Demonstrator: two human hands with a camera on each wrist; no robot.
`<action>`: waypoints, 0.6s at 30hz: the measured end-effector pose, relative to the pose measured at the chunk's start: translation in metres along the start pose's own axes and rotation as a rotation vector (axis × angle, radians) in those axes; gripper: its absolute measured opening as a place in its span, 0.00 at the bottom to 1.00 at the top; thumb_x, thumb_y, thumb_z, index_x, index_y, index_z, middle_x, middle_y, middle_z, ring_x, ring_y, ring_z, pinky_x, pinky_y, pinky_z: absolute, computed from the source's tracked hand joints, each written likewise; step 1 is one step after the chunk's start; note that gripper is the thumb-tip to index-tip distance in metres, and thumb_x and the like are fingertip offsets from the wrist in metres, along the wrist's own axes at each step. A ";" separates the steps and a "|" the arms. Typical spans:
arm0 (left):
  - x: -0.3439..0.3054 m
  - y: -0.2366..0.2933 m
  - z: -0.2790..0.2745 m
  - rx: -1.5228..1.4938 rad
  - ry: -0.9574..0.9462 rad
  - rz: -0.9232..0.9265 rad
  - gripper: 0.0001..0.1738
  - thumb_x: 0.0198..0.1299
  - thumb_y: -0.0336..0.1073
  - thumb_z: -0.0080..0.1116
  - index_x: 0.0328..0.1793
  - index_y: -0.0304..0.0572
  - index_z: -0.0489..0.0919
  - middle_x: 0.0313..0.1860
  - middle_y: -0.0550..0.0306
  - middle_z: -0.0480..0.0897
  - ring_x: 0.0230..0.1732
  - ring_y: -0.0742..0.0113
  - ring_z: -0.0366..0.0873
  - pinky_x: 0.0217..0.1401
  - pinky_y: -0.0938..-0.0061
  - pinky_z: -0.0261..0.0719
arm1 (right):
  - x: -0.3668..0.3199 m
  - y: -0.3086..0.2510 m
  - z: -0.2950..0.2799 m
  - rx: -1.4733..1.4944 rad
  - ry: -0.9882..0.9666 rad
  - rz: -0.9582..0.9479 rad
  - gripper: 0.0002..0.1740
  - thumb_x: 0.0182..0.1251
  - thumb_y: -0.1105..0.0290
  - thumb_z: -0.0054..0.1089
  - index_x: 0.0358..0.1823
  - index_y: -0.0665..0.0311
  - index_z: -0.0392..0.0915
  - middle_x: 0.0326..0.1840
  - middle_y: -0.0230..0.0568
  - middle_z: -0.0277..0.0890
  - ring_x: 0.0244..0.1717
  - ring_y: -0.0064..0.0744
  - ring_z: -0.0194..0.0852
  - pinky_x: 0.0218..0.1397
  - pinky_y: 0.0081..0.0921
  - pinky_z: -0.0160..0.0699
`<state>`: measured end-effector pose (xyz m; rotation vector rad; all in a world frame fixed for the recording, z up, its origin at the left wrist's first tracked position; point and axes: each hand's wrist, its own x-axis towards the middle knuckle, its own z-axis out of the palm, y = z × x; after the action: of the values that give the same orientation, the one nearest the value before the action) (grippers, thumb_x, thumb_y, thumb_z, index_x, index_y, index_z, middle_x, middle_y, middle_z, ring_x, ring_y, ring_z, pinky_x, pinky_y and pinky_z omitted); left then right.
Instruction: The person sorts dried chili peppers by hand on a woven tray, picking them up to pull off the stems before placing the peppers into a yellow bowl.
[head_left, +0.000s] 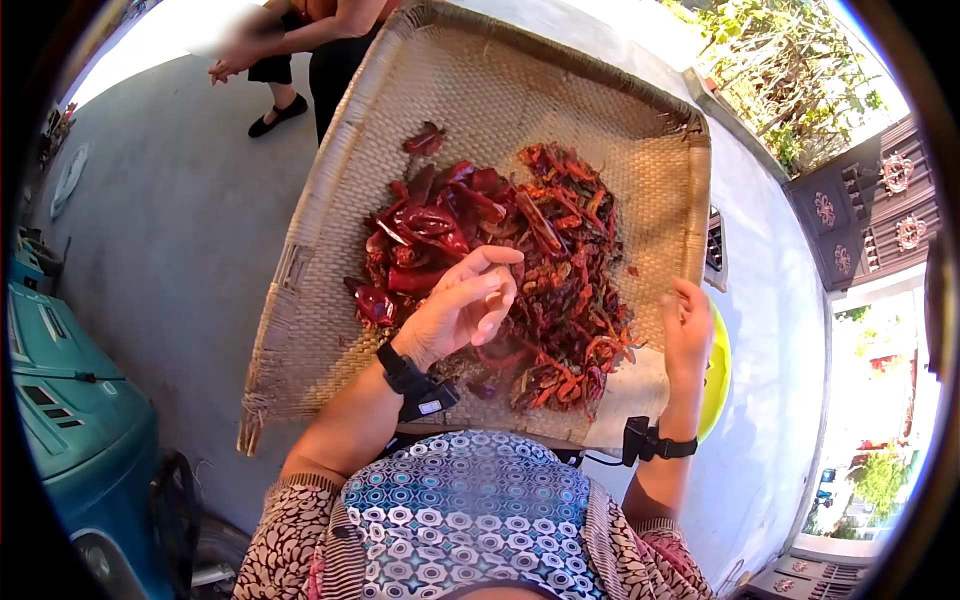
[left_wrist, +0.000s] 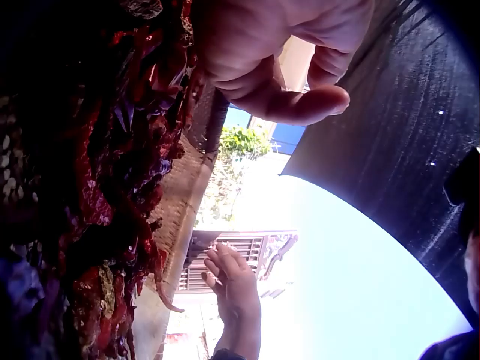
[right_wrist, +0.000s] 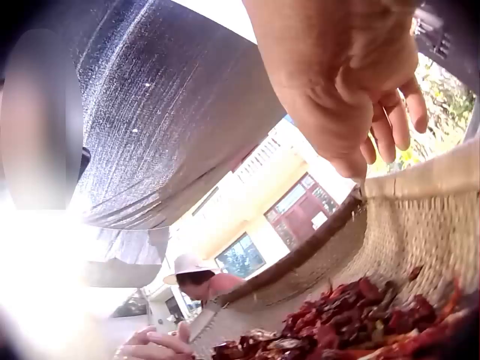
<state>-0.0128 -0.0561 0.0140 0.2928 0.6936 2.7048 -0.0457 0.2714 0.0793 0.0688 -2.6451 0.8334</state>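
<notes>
A large woven bamboo tray (head_left: 640, 170) with a raised rim holds red chilies. Broad, glossy dark red chilies (head_left: 430, 225) lie on its left side; thin, wrinkled dried chilies (head_left: 575, 285) are heaped on the right. Over the near part of the pile hovers my left hand (head_left: 460, 305), its fingers loosely bent and nothing seen between them. My right hand (head_left: 688, 335) is raised by the tray's right edge, beside a yellow-green basin (head_left: 717, 375) partly hidden behind that arm. In the right wrist view its fingers (right_wrist: 394, 124) hang loosely, holding nothing visible.
Beyond the tray's far left side is a person (head_left: 320, 35) with hands together. A teal vehicle (head_left: 85, 390) stands at left on the grey concrete floor (head_left: 180, 230). A dark crate (head_left: 715, 240) sits behind the tray's right rim. A dark sheet (right_wrist: 180, 97) hangs overhead.
</notes>
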 end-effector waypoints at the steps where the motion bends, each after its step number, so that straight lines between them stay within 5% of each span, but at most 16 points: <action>1: 0.001 0.000 0.000 0.004 0.002 -0.003 0.22 0.69 0.38 0.56 0.65 0.39 0.69 0.38 0.56 0.78 0.18 0.76 0.71 0.17 0.83 0.69 | 0.004 -0.023 0.017 -0.001 -0.094 -0.136 0.20 0.65 0.63 0.64 0.57 0.61 0.77 0.50 0.46 0.80 0.56 0.47 0.75 0.62 0.39 0.70; 4: 0.002 0.000 -0.003 0.007 0.013 -0.002 0.22 0.69 0.39 0.56 0.65 0.40 0.69 0.38 0.56 0.78 0.18 0.76 0.71 0.17 0.84 0.69 | 0.019 -0.075 0.059 -0.050 -0.211 -0.255 0.20 0.65 0.62 0.64 0.56 0.60 0.77 0.47 0.45 0.80 0.53 0.46 0.75 0.60 0.40 0.70; 10: 0.002 -0.001 -0.006 0.004 0.010 0.012 0.24 0.70 0.36 0.54 0.70 0.41 0.67 0.39 0.57 0.77 0.19 0.78 0.69 0.18 0.85 0.71 | 0.035 -0.084 0.119 -0.236 -0.206 -0.411 0.17 0.63 0.62 0.64 0.52 0.58 0.79 0.45 0.40 0.81 0.52 0.45 0.75 0.58 0.42 0.69; 18: 0.002 -0.001 0.002 0.076 0.143 -0.003 0.31 0.70 0.37 0.57 0.76 0.48 0.60 0.37 0.58 0.77 0.18 0.79 0.67 0.17 0.86 0.66 | 0.011 -0.095 0.068 0.014 -0.176 -0.365 0.10 0.61 0.68 0.64 0.44 0.57 0.82 0.40 0.38 0.80 0.45 0.43 0.76 0.52 0.38 0.71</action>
<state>-0.0138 -0.0531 0.0155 0.1171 0.8381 2.7202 -0.0638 0.1555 0.0828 0.6344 -2.6650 0.7493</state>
